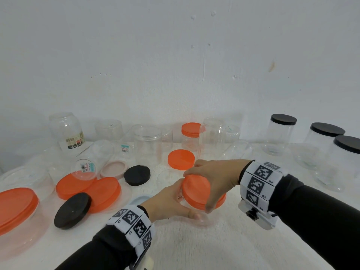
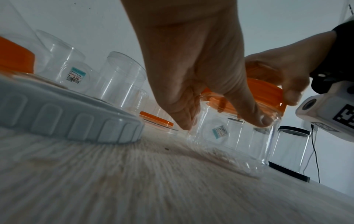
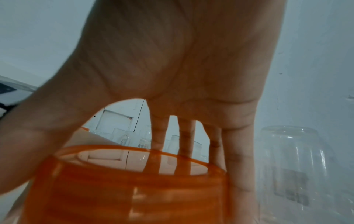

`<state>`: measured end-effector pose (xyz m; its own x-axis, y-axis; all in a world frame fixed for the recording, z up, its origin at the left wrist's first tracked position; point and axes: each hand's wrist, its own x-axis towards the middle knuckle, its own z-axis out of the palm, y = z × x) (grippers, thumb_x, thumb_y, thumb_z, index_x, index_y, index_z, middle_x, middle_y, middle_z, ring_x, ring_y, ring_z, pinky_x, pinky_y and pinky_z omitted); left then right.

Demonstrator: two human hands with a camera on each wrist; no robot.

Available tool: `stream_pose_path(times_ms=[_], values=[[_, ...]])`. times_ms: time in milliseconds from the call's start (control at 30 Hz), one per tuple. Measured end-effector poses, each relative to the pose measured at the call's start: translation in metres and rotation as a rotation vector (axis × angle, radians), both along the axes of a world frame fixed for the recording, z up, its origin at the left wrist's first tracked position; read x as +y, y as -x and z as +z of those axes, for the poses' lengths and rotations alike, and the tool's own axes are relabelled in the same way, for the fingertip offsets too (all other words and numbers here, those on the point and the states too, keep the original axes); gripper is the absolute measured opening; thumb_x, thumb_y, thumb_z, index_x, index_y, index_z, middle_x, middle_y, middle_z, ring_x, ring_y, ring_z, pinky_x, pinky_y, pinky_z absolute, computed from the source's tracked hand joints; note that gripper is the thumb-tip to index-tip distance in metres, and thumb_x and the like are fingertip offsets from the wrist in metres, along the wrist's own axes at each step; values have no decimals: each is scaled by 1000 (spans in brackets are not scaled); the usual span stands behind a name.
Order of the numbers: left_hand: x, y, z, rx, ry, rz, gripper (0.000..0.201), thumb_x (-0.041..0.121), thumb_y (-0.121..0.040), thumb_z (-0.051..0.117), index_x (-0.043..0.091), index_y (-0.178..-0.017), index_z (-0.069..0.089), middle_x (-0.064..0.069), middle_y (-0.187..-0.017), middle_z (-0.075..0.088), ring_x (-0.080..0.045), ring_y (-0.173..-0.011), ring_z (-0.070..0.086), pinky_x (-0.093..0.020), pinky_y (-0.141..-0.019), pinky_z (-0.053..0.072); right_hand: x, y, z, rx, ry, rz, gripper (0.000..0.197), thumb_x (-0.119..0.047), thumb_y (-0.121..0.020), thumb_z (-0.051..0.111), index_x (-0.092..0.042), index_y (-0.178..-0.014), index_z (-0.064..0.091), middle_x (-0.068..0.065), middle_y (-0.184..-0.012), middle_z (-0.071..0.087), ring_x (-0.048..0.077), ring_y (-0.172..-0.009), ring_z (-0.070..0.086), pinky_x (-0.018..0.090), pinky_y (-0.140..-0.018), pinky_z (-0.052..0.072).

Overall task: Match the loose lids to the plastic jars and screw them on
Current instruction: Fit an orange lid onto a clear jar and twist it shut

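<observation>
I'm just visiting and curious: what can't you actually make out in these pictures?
- Whether the orange lid is fully screwed tight: right hand covers it, head view.
- Price sticker text on the held jar: too small, left wrist view.
- Big orange-lidded container: cut off by the left edge, head view.

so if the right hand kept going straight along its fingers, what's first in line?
Likely the loose orange lid lying just beyond the right hand, which grips the orange lid on the jar; depth is unclear.
</observation>
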<state>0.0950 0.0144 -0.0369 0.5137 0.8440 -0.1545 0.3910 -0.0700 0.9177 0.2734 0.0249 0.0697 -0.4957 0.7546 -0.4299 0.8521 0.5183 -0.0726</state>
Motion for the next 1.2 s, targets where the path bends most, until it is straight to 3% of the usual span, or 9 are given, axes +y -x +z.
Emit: stream_pose_path(times_ms=[167, 300, 367, 567, 733, 933, 1033, 1100, 1200], values=[[1, 0, 0, 13, -21, 8, 100, 27, -65, 90, 26, -145, 31, 15, -135, 52, 0, -126, 49, -23, -110, 38, -1, -1, -7, 2, -61, -68, 107, -75, -58, 71, -40, -146, 21, -11, -126, 33, 17, -117, 42, 38, -94, 45], [0, -1, 0, 24, -36, 15, 96, 24, -66, 90, 29, -143, 33, 17, -133, 54, 5, -121, 51, -16, -101, 42, -8, 2, -20, 8, -142, -180, 108, -88, -56, 56, -29, -143, 29, -1, -131, 39, 21, -109, 44, 36, -81, 42], [-1, -1, 1, 25, -38, 13, 95, 22, -67, 89, 30, -143, 33, 19, -131, 55, 8, -118, 52, -13, -96, 44, -10, 3, -21, -7, -135, -209, 111, -90, -56, 54, -27, -144, 28, 0, -134, 38, 24, -115, 44, 38, -84, 42], [-3, -3, 3, 63, -36, 31, 101, 30, -65, 90, 27, -146, 30, 11, -138, 52, -8, -129, 48, -35, -112, 38, -6, 9, 4, -60, 50, -133, 107, -61, -63, 79, -49, -147, 13, -11, -149, 21, 22, -136, 30, 47, -104, 38], [-4, -2, 3, 60, -45, 38, 99, 30, -65, 90, 26, -145, 32, 12, -136, 52, -8, -127, 50, -35, -111, 40, -6, 9, 5, -36, -5, -97, 100, -65, -61, 77, -47, -145, 25, -12, -135, 34, 16, -123, 40, 39, -97, 43], [-4, -3, 4, 84, -60, 41, 95, 28, -66, 89, 29, -143, 33, 16, -130, 55, -3, -121, 52, -26, -104, 44, -14, 12, -11, -20, -145, -193, 99, -86, -62, 57, -32, -141, 32, 0, -125, 41, 20, -96, 42, 36, -80, 44], [-4, -3, 4, 91, -55, 32, 96, 31, -65, 89, 30, -143, 32, 15, -132, 54, -5, -124, 50, -30, -107, 42, -14, 10, -9, -40, -83, -224, 103, -85, -61, 59, -37, -145, 24, 1, -136, 36, 25, -113, 45, 44, -92, 45], [-4, -3, 4, 87, -46, 32, 103, 36, -62, 90, 28, -145, 30, 12, -136, 52, -9, -128, 48, -35, -111, 39, -11, 9, -2, -90, 8, -187, 106, -74, -61, 70, -49, -146, 12, -4, -145, 25, 26, -130, 36, 51, -101, 40], [-4, -3, 2, 77, -38, 34, 112, 40, -57, 89, 25, -148, 27, 9, -140, 50, -12, -131, 47, -38, -112, 38, -8, 8, 4, -106, 48, -120, 107, -60, -62, 79, -56, -144, 11, -10, -144, 23, 23, -133, 33, 49, -103, 40]])
